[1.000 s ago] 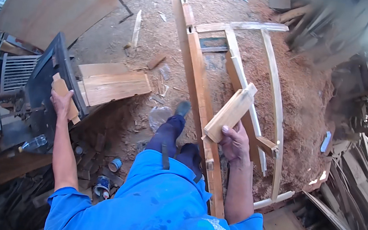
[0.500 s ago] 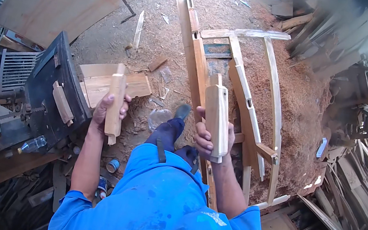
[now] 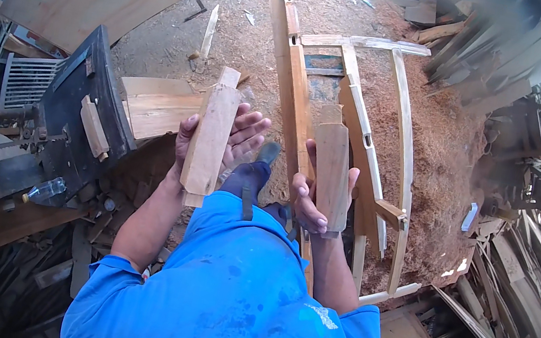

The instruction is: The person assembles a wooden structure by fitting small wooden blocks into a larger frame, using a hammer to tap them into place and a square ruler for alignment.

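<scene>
Closest in, the left hand (image 3: 243, 137) has loosened from a wrapped grip half a second ago to spread fingers, and a wooden block (image 3: 211, 135) now lies across its palm, broad face up. The right hand (image 3: 310, 208) grasps a second block (image 3: 333, 173) between fingers and thumb, its broad face now turned up too, so both seem readier for comparing. Neither touches the other. Farther left, a third block (image 3: 94, 129) rests unmoved on the black worktop (image 3: 64, 100); beyond the right hand, the wooden frame (image 3: 403, 134) lies unchanged over sawdust (image 3: 445, 164).
</scene>
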Available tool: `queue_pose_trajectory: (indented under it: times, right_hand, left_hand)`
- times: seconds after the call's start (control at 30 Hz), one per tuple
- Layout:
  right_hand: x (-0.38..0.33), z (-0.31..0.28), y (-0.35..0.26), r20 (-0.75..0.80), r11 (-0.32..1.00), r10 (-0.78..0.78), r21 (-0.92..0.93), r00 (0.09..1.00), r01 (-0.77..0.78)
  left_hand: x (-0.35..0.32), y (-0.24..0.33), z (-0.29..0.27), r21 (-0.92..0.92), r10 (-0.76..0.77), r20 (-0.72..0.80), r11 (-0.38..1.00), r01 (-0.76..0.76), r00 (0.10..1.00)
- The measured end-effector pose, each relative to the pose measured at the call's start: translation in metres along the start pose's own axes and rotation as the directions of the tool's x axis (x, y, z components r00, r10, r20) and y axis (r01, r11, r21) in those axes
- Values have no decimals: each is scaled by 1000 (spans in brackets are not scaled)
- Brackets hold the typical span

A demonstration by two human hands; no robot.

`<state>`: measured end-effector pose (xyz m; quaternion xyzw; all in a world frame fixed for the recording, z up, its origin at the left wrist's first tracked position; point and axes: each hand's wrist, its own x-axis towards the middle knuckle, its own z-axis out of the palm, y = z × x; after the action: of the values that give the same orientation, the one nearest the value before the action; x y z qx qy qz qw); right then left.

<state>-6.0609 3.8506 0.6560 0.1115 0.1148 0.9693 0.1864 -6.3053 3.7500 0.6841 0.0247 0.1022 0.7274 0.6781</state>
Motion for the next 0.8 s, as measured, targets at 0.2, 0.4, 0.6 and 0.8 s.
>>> queue_pose_trajectory:
  times: [0.2,0.4,0.6,0.8]
  right_hand:
    - [-11,2,4,-32,1000,-23,-10,999,23]
    - [-4,5,9,-110,993,-13,-117,994,0]
    - [-16,-6,7,-456,903,-120,-419,882,-94]
    - [-31,-13,8,-601,836,-164,-506,782,-214]
  left_hand:
    - [-2,-19,5,-20,5,-19,1000,-6,1000]
    - [-8,-19,2,-54,30,-15,998,-31,999]
    - [-32,25,-15,830,340,-306,553,75,889]
    - [-100,131,-75,776,913,-130,-149,613,386]
